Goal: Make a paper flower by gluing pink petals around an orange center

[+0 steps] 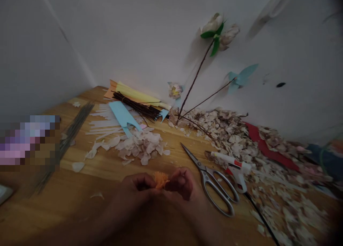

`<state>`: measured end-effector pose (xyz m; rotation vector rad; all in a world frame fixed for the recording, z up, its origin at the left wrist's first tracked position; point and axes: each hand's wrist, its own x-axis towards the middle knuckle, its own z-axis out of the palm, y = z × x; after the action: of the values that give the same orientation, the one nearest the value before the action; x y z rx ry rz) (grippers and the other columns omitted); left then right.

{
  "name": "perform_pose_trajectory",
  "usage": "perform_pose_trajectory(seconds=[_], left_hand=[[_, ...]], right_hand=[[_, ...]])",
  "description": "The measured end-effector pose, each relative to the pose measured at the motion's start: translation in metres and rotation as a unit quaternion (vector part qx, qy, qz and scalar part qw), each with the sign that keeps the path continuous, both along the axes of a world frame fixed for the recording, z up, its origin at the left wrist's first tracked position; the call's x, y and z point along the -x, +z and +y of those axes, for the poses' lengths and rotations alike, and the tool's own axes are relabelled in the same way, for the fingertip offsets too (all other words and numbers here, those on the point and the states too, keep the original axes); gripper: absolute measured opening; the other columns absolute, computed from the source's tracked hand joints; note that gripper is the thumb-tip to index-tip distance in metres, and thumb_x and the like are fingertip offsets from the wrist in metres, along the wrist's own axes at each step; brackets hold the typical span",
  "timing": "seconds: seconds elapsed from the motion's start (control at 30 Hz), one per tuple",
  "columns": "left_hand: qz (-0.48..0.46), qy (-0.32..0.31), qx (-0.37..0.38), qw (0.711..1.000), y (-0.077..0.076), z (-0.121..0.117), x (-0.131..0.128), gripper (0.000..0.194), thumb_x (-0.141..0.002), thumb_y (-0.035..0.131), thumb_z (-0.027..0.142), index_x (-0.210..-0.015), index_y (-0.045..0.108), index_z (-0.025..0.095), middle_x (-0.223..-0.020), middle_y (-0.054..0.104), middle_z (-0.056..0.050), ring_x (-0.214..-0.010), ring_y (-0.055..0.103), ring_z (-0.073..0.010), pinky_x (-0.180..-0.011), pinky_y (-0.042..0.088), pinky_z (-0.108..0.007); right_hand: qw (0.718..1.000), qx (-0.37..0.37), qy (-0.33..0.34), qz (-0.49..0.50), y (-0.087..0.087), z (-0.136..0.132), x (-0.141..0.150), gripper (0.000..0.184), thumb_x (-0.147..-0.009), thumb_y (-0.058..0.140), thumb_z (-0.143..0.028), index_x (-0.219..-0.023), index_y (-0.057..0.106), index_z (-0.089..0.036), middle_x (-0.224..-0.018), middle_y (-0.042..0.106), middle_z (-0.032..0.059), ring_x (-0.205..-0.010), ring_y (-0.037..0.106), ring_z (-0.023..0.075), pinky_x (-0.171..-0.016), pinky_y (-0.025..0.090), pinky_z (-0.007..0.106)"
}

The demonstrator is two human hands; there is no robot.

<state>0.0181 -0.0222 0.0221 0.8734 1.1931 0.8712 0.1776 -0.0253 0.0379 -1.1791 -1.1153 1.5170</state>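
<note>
My left hand pinches a small orange fringed tuft, which looks like cut paper, between thumb and fingers. From the other side my right hand has its thumb at the tuft's base, with the other fingers curled behind it. The tuft's lower end is hidden by the fingertips. Just beyond the hands lies a heap of pale, translucent petals. Large metal scissors rest to the right of my right hand, their blades pointing away to the left.
A white glue gun with a black cord lies beside the scissors. Dried petals and a red strip cover the right side. Wires, dark stems and blue paper lie left. Stemmed flowers lean against the wall.
</note>
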Motion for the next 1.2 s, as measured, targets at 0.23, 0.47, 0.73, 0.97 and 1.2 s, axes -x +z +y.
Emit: perform_pose_trajectory(seconds=[0.23, 0.47, 0.73, 0.97, 1.2], left_hand=[[0.006, -0.014, 0.002, 1.000, 0.000, 0.000, -0.003, 0.019, -0.057, 0.076, 0.030, -0.062, 0.064, 0.016, -0.063, 0.064, 0.002, -0.060, 0.054, -0.0127, -0.060, 0.039, -0.023], [0.033, -0.061, -0.022, 0.997, 0.004, 0.000, 0.002, 0.015, -0.065, 0.070, 0.032, -0.074, 0.072, 0.020, -0.074, 0.072, 0.000, -0.071, 0.061, -0.0174, -0.067, 0.043, -0.026], [0.050, -0.071, -0.051, 0.995, 0.008, 0.000, 0.001, 0.011, -0.069, 0.066, 0.028, -0.075, 0.072, 0.021, -0.078, 0.073, 0.000, -0.078, 0.064, -0.0192, -0.072, 0.045, -0.027], [0.068, -0.076, -0.079, 0.992, 0.004, -0.003, -0.001, 0.011, -0.069, 0.064, 0.025, -0.075, 0.071, 0.020, -0.079, 0.072, -0.002, -0.078, 0.064, -0.0202, -0.074, 0.046, -0.030], [0.086, -0.050, -0.057, 0.993, 0.008, -0.004, -0.005, 0.011, -0.065, 0.066, 0.028, -0.069, 0.066, 0.018, -0.073, 0.068, -0.001, -0.071, 0.062, -0.0180, -0.066, 0.046, -0.028]], right_hand=[[0.999, 0.003, -0.018, 0.028, 0.000, 0.003, -0.001, 0.034, -0.055, 0.075, -0.017, -0.075, 0.048, -0.024, -0.063, 0.058, -0.0086, -0.058, 0.055, 0.0096, -0.057, 0.040, 0.021], [0.997, 0.002, -0.025, 0.069, 0.000, 0.006, -0.004, 0.031, -0.057, 0.076, -0.020, -0.075, 0.051, -0.023, -0.069, 0.060, -0.0070, -0.066, 0.057, 0.0098, -0.063, 0.043, 0.022], [0.997, -0.047, -0.034, 0.042, -0.012, 0.007, -0.002, 0.036, -0.056, 0.073, -0.016, -0.084, 0.051, -0.025, -0.079, 0.059, -0.0044, -0.069, 0.060, 0.0125, -0.063, 0.048, 0.025], [0.988, -0.123, -0.071, -0.063, -0.012, 0.007, -0.003, 0.033, -0.060, 0.061, -0.011, -0.087, 0.050, -0.025, -0.078, 0.059, -0.0037, -0.071, 0.059, 0.0128, -0.066, 0.047, 0.026], [0.948, -0.168, -0.157, -0.220, 0.001, 0.008, -0.015, 0.027, -0.065, 0.060, -0.013, -0.088, 0.050, -0.024, -0.079, 0.057, -0.0007, -0.071, 0.055, 0.0161, -0.068, 0.046, 0.031]])
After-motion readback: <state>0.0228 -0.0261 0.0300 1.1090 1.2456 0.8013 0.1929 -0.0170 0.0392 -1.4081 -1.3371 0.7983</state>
